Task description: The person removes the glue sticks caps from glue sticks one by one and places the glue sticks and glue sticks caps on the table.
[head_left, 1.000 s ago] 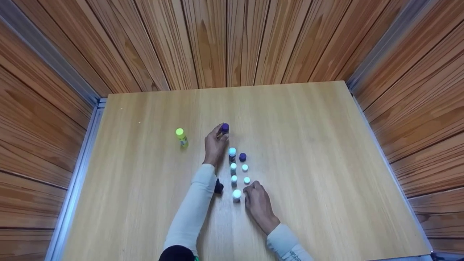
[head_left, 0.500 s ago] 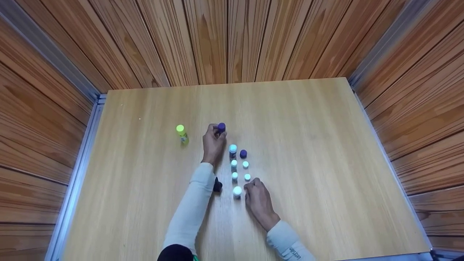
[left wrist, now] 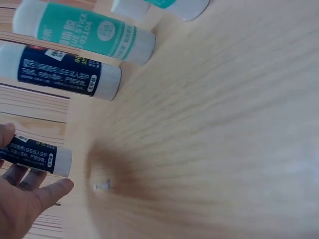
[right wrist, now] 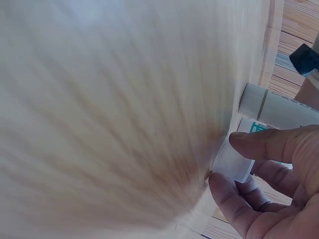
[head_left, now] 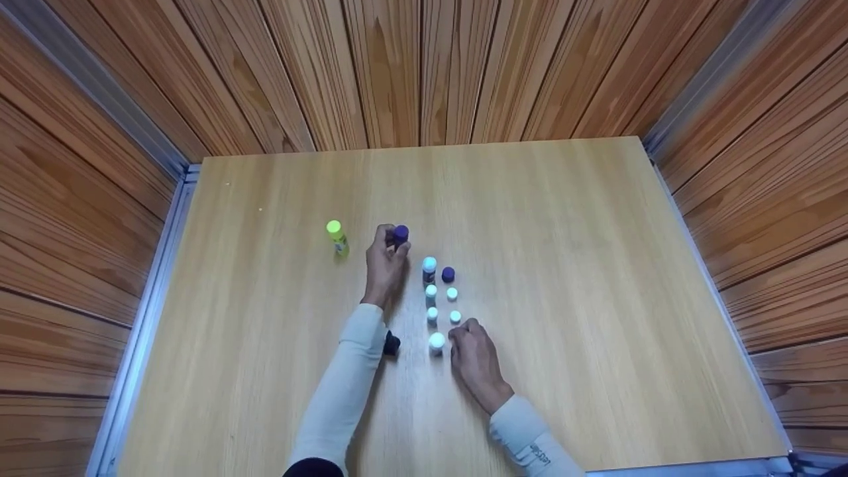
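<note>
My left hand [head_left: 386, 265] grips a purple-capped glue stick [head_left: 400, 233] upright on the wooden table [head_left: 563, 232]. The left wrist view shows its dark blue label [left wrist: 35, 154] between the thumb and fingers. Right of that hand, several white-capped sticks [head_left: 431, 290] and one purple-capped stick [head_left: 448, 273] stand in two short rows. At the near end of the rows, my right hand [head_left: 474, 354] pinches the ribbed white cap of a glue stick [right wrist: 233, 162] between thumb and forefinger. In the head view the hand hides that stick.
A yellow-green capped stick [head_left: 336, 236] stands alone to the left of my left hand. Metal rails [head_left: 156, 265] edge the table, and wood-panelled walls [head_left: 424, 73] close it in at the back and both sides.
My left hand has drawn the purple-capped stick a little left and nearer. The right hand has stayed by the near end of the rows.
</note>
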`<state>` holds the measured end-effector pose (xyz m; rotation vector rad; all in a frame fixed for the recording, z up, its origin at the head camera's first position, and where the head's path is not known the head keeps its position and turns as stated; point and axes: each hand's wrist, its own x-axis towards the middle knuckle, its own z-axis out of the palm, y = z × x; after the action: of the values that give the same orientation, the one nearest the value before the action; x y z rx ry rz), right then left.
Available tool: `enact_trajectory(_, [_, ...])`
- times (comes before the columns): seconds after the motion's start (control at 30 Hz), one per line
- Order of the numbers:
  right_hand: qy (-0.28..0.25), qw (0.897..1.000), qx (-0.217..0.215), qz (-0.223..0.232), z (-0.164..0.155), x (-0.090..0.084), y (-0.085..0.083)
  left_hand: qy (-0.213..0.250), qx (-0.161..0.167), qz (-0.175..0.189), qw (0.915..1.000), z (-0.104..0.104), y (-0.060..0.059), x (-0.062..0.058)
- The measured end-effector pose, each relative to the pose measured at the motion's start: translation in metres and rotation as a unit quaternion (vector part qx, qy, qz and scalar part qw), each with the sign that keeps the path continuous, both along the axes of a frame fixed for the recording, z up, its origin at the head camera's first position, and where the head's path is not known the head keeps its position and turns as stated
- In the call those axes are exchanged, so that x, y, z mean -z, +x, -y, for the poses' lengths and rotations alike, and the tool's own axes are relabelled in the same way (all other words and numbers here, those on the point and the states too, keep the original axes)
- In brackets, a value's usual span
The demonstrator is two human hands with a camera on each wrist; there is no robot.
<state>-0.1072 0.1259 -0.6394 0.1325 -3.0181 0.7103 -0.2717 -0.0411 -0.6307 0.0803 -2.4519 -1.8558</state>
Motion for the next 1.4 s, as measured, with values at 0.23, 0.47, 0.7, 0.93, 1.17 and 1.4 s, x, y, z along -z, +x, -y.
enact_trajectory(0.23, [0.002,1.0,0.006,-0.002,-0.002,0.001,0.0,0.006,-0.008,-0.003,0.9999,0.008,0.019,-0.001])
enact_trajectory(0.47, [0.009,1.0,0.007,0.0,-0.001,0.003,0.001,0.02,-0.011,0.001,0.9997,0.016,0.037,-0.001])
enact_trajectory(0.7, [-0.015,1.0,0.0,-0.013,-0.002,0.006,0.005,0.023,-0.003,-0.006,0.9997,0.021,0.057,0.001])
enact_trajectory(0.93, [-0.032,0.999,0.004,-0.014,-0.004,0.006,0.008,0.006,0.003,0.008,0.9999,0.024,0.077,0.004])
enact_trajectory(1.17, [-0.05,0.998,0.004,-0.026,-0.005,0.006,0.011,-0.012,0.019,0.018,0.9996,0.03,0.095,0.008])
enact_trajectory(1.4, [-0.062,0.997,0.03,-0.025,-0.006,0.002,0.013,-0.029,0.048,0.003,0.9984,0.034,0.106,0.007])
